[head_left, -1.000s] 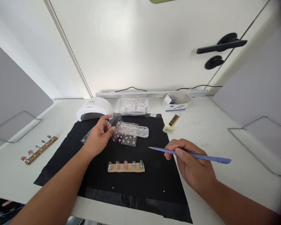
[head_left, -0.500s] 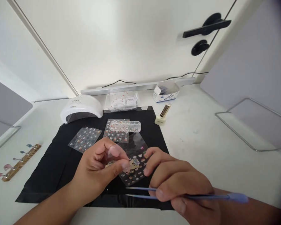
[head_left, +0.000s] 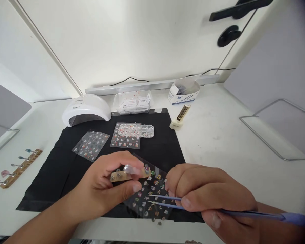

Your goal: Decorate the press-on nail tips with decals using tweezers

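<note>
My left hand [head_left: 114, 186] is curled, thumb and fingertips close together around a small clear, shiny piece [head_left: 128, 168] that I cannot make out. Beside these fingers is a short wooden nail-tip stand [head_left: 120, 175] with small tips on pegs. The fingers partly cover it, and whether they grip it is unclear. My right hand [head_left: 208, 193] is closed on blue tweezers [head_left: 165, 200], whose slim points are apart and point left with nothing visible between them. A clear sticker sheet [head_left: 148, 195] with small colourful stickers lies between the hands, its right edge at my right fingers.
On the black mat [head_left: 63, 162] are two sticker sheets [head_left: 91, 144] [head_left: 125, 142] and a rhinestone case [head_left: 147, 130]. Around it stand a white nail lamp [head_left: 87, 108], a tray of packets [head_left: 133, 101], an alcohol-pad box [head_left: 185, 93], a polish bottle [head_left: 177, 124] and another wooden nail-tip stand [head_left: 22, 169].
The sticker sheet between my hands has turned and come nearer. My right hand has shifted right and closed up at the sheet's edge, tweezers still in it. The view has tilted slightly.
</note>
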`<action>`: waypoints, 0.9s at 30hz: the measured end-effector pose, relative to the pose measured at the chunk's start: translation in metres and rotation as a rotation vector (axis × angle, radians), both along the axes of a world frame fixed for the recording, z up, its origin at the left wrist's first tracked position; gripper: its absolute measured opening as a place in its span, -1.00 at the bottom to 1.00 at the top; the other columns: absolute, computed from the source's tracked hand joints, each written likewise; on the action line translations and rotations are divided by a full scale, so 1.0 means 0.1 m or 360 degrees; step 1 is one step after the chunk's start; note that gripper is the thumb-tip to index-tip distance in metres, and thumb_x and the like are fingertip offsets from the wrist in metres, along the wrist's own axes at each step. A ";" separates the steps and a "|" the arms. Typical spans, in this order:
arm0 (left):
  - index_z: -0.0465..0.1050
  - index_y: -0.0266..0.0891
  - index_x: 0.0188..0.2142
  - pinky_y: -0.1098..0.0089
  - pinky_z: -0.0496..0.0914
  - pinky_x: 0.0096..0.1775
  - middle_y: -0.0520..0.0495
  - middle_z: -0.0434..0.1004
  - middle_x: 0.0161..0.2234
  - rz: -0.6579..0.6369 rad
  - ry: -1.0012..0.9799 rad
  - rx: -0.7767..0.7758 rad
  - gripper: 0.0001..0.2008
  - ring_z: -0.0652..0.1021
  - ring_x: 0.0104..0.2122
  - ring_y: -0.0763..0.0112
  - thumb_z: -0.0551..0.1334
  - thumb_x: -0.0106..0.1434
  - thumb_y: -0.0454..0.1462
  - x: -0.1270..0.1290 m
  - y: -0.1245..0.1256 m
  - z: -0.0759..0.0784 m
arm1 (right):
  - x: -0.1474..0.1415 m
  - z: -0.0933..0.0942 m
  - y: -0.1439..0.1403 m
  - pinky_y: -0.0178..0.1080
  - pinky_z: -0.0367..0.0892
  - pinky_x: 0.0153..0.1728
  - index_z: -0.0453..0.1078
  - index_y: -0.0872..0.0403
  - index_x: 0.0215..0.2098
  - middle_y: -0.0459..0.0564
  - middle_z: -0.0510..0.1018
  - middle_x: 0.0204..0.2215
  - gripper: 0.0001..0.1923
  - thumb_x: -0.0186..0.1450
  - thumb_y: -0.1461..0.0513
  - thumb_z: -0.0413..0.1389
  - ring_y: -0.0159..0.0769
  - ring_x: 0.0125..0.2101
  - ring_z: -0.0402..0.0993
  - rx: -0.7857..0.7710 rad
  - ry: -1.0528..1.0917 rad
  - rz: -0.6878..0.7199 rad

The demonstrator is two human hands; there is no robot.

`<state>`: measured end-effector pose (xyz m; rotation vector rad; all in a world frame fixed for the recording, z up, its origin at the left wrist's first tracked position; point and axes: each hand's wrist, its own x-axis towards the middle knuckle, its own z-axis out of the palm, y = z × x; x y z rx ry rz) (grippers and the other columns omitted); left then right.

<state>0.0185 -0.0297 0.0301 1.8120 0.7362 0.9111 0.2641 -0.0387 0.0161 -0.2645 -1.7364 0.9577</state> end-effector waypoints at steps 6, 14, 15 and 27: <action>0.40 -0.02 0.05 0.49 0.44 -0.17 0.05 0.54 -0.26 0.0093 0.0160 0.0099 -0.57 0.54 -0.26 0.49 0.29 0.27 -0.47 0.07 -0.06 -0.03 | -0.01 -0.08 -0.06 -0.09 0.52 -0.44 0.52 0.02 0.03 0.05 0.52 -0.51 -0.67 0.39 0.25 0.02 -0.17 -0.43 0.51 -0.0103 0.0020 -0.0054; 0.45 -0.16 -0.14 0.44 0.42 -0.28 0.03 0.52 -0.31 -0.0088 0.0224 0.0097 -0.80 0.52 -0.35 0.48 0.30 0.28 -0.43 0.08 -0.07 0.03 | -0.02 -0.17 -0.16 -0.06 0.47 -0.43 0.52 0.01 0.02 0.08 0.49 -0.43 -0.66 0.37 0.27 0.00 -0.14 -0.39 0.48 -0.0335 0.0088 -0.0117; 0.45 -0.18 -0.17 0.45 0.42 -0.29 0.03 0.52 -0.32 -0.0073 0.0236 0.0087 -0.83 0.52 -0.36 0.49 0.29 0.28 -0.43 0.08 -0.07 0.04 | -0.02 -0.16 -0.17 -0.07 0.47 -0.44 0.52 0.00 0.02 0.08 0.49 -0.43 -0.67 0.38 0.26 0.00 -0.14 -0.39 0.48 -0.0354 0.0067 -0.0127; 0.48 -0.18 -0.15 0.53 0.44 -0.33 0.06 0.52 -0.37 0.0133 0.0325 0.0123 -0.80 0.52 -0.41 0.53 0.31 0.25 -0.42 0.14 -0.09 0.00 | -0.01 -0.15 -0.21 -0.11 0.40 -0.52 0.54 -0.03 -0.06 0.03 0.46 -0.50 -0.74 0.40 0.20 0.04 -0.20 -0.49 0.42 -0.0474 0.0057 -0.0210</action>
